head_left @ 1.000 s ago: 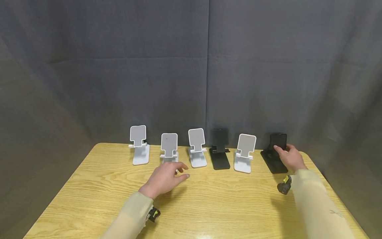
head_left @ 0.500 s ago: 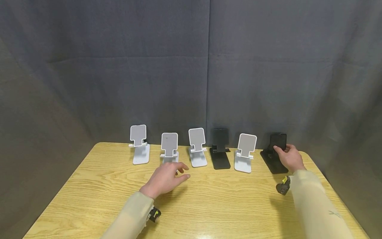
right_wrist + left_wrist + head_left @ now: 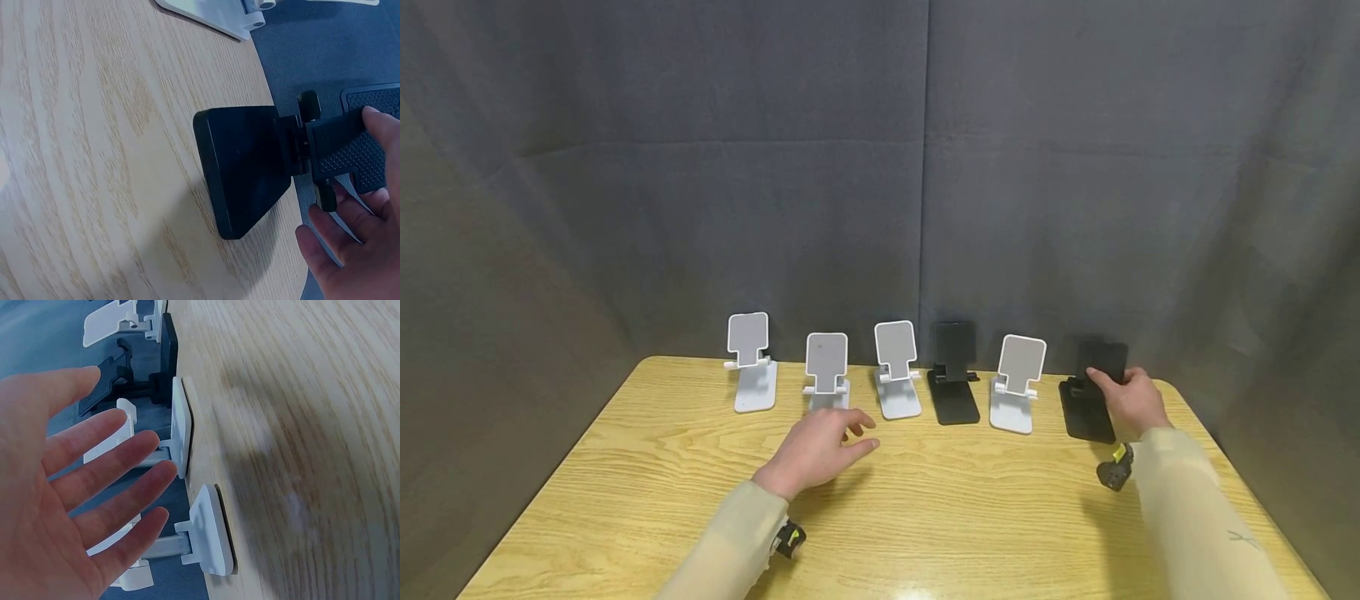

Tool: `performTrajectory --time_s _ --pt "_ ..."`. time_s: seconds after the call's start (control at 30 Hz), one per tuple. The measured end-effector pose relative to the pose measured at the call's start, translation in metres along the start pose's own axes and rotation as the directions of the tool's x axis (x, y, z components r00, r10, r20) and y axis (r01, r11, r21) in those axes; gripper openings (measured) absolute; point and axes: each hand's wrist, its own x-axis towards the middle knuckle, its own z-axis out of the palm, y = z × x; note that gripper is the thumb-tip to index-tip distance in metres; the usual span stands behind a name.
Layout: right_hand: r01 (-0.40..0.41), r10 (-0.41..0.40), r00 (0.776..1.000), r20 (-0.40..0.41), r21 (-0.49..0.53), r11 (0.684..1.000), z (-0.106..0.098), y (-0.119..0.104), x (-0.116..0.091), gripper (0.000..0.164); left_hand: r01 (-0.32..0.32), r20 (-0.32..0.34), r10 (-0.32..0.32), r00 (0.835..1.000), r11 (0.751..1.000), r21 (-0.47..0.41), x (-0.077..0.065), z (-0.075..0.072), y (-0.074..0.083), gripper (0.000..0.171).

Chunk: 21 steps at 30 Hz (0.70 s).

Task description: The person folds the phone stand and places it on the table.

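Observation:
My right hand point(image 3: 1133, 402) pinches the upper plate of a black phone stand point(image 3: 1087, 414) at the right end of the row. In the right wrist view, the thumb lies on the textured plate point(image 3: 365, 134) and the fingers are behind it; the base point(image 3: 244, 162) is on the table. My left hand point(image 3: 818, 446) hovers over the table with relaxed fingers, holding nothing. It partly covers the base of a white phone stand point(image 3: 826, 362) in the head view. Another white phone stand point(image 3: 895, 350) is just beyond its fingertips. In the left wrist view, the fingers point(image 3: 119, 462) are spread.
The row also has a white stand point(image 3: 754, 387) at the left end, a black stand point(image 3: 954, 404) in the middle and a white stand point(image 3: 1011, 412) beside the gripped one. They stand along the far edge of the wooden table point(image 3: 940, 517), before a grey curtain point(image 3: 775, 208).
The right hand has turned the black phone stand, so it lines up more with its neighbours, and its upper plate has shifted slightly right. My left hand has stayed in place.

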Motion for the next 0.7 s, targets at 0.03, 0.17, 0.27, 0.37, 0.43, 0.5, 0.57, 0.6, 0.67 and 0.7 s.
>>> performTrajectory --time_s 0.03,0.17,0.27,0.37,0.43,0.5,0.57,0.6,0.67,0.7 --pt "0.003 -0.003 1.0 0.005 -0.003 1.0 -0.001 0.0011 0.0 0.083 -0.002 0.0 0.002 1.0 1.0 0.001 -0.0002 0.0003 -0.0001 0.031" --pt "0.002 -0.002 1.0 0.02 0.007 1.0 -0.0049 0.0054 0.0003 0.072 0.001 0.002 -0.001 1.0 1.0 -0.003 -0.0001 0.002 -0.0006 0.031" --pt "-0.002 0.002 1.0 0.028 0.016 1.0 -0.0074 0.0077 0.0008 0.065 0.005 0.004 -0.005 1.0 1.0 -0.007 0.0002 0.0024 -0.0009 0.03" --pt "0.005 -0.005 0.999 0.037 0.014 1.0 -0.0091 0.0089 0.0012 0.068 0.004 0.003 -0.004 1.0 1.0 -0.006 0.0003 0.0024 -0.0009 0.029" --pt "0.006 -0.007 0.999 0.046 0.02 1.0 -0.0099 0.009 0.0011 0.071 0.004 0.004 -0.004 1.0 1.0 -0.003 0.0006 0.0028 -0.001 0.029" --pt "0.007 -0.009 0.999 0.05 0.036 0.999 -0.0099 0.0089 0.0014 0.071 0.003 0.006 -0.003 1.0 1.0 -0.003 0.0007 0.0028 -0.0006 0.029" --pt "0.013 -0.015 0.999 0.048 0.058 0.998 -0.0094 0.0079 0.0017 0.065 0.003 0.009 -0.003 1.0 1.0 -0.003 0.0009 0.003 -0.0004 0.029" --pt "0.025 -0.028 0.999 0.043 0.066 0.997 -0.009 0.007 0.0021 0.061 0.004 0.01 -0.004 1.0 1.0 -0.004 0.0009 0.0029 -0.0003 0.03" --pt "0.063 -0.065 0.997 0.028 0.086 0.994 -0.0083 0.0047 0.0037 0.049 0.005 0.011 -0.004 1.0 1.0 -0.002 0.0011 0.0028 -0.0001 0.029" --pt "0.087 -0.089 0.996 0.016 0.094 0.992 -0.0082 0.003 0.0042 0.044 0.005 0.01 -0.005 1.0 1.0 0.0 0.0011 0.0027 0.0 0.029"
